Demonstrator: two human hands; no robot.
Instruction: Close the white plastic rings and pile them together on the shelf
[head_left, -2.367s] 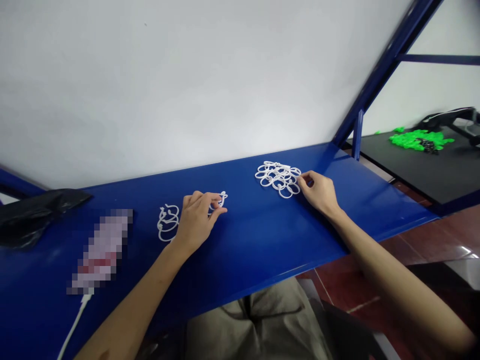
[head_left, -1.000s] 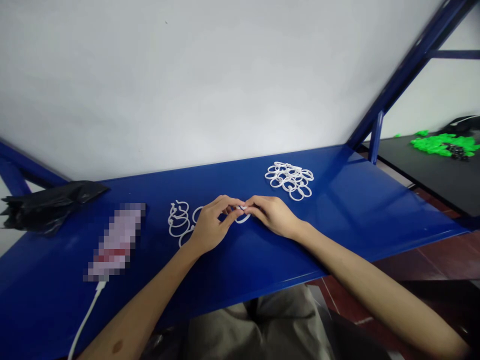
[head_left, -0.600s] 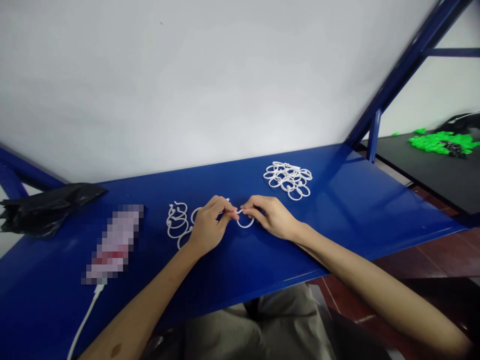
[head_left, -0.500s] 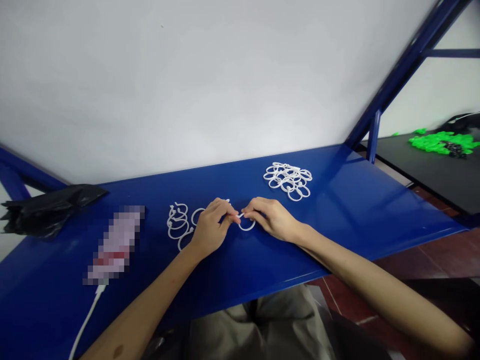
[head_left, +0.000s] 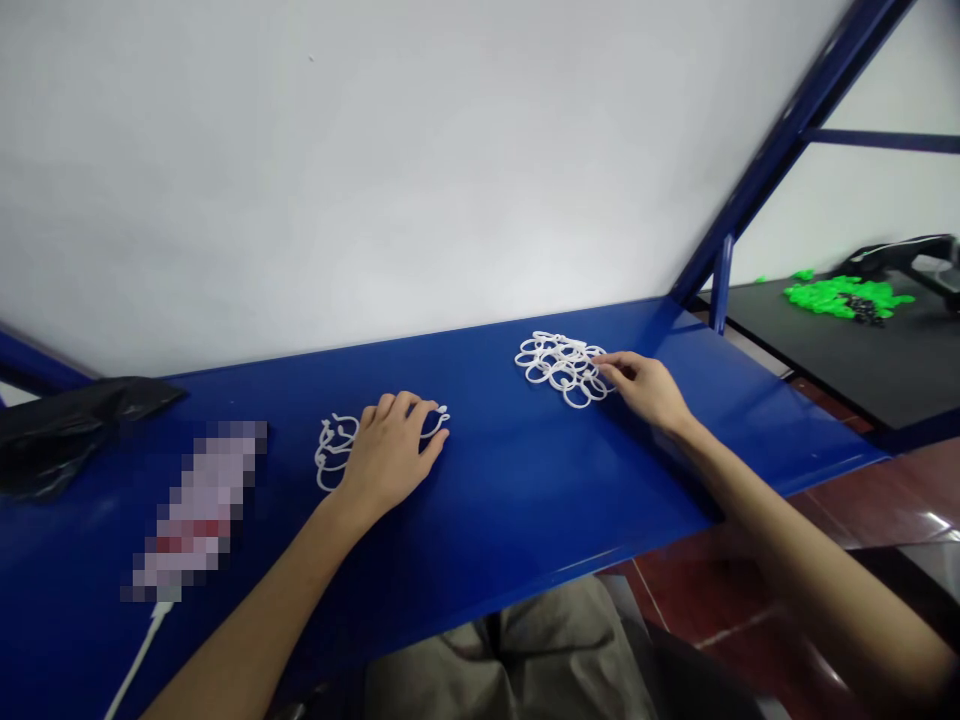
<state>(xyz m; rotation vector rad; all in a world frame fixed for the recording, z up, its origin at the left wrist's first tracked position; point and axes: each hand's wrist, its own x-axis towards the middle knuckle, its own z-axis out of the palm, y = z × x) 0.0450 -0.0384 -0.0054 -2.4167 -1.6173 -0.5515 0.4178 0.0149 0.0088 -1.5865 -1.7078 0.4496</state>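
My left hand [head_left: 390,450] lies palm down, fingers apart, over a loose group of white plastic rings [head_left: 330,468] that have small knobs at their ends. It hides some of them, and one more white ring [head_left: 439,420] peeks out by its index finger and thumb. Across the table, my right hand [head_left: 645,388] reaches to the right edge of a larger heap of white rings [head_left: 551,365]. Its thumb and index finger are pinched at a ring there; the exact contact is small and partly hidden.
The blue table [head_left: 510,500] meets a pale wall at the back. To the left are a black plastic bag [head_left: 82,430] and a blurred-out flat object [head_left: 199,500] with a white cable [head_left: 135,660]. Green pieces [head_left: 840,297] lie on a black table [head_left: 825,350] at far right.
Both hands held one ring together at the middle; they have parted. My right hand has moved right to the heap, and my left hand has opened and shifted left over the other rings.
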